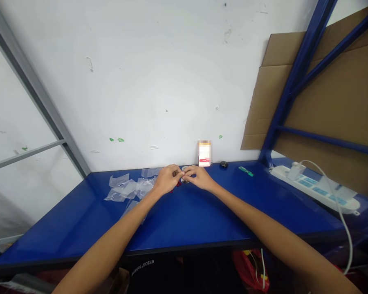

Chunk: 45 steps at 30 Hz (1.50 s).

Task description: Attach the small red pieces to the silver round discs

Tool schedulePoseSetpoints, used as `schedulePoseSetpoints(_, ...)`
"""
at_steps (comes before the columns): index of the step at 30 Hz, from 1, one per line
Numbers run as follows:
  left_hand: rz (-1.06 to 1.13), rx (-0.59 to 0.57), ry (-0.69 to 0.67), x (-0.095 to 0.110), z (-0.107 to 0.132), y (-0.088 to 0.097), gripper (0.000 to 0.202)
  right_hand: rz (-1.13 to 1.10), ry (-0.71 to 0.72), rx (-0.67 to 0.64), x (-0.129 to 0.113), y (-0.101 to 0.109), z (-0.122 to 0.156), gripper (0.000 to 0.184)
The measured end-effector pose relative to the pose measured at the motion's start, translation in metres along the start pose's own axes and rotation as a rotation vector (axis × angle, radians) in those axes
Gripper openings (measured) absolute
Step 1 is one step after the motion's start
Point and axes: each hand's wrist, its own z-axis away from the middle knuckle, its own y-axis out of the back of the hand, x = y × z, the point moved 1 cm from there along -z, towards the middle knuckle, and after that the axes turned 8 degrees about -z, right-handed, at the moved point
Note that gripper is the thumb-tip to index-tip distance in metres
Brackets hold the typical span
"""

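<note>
My left hand (168,178) and my right hand (199,177) meet over the back part of the blue table, fingertips pinched together and almost touching. What they pinch is too small and too covered to make out. Behind and below the fingertips shows part of a small pale, roundish thing (185,168), mostly hidden by the fingers. Small red pieces (178,183) lie just beside my left hand, partly covered by it. Clear plastic bags (122,188) are spread to the left of my left hand, some near its wrist.
A lit phone (205,154) leans on the white wall behind my hands. To its right are a round black thing (223,164) and a small green tool (245,171). A white power strip (314,190) with a plugged-in cable lies on the right, beside the blue frame (290,90) and cardboard (334,85).
</note>
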Motion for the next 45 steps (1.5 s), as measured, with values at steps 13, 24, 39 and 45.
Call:
schedulePoseSetpoints(13, -0.204, -0.256, -0.080, -0.028, -0.003, 0.012, 0.021, 0.171, -0.118, -0.098, 0.030, 0.016, 0.005, 0.016)
schedulePoseSetpoints(24, -0.231, -0.313, -0.130, -0.032, -0.003, 0.009, 0.022, 0.174, -0.131, -0.183, 0.035, 0.022, 0.004, 0.018)
schedulePoseSetpoints(39, -0.303, -0.334, -0.080, -0.041, -0.003, 0.009, 0.034, 0.416, -0.194, -0.212, 0.035, 0.058, 0.008, 0.023)
schedulePoseSetpoints(45, -0.242, -0.345, -0.143, -0.048, -0.001, -0.013, 0.041, 0.555, -0.048, -0.074, 0.048, 0.018, 0.003, 0.038)
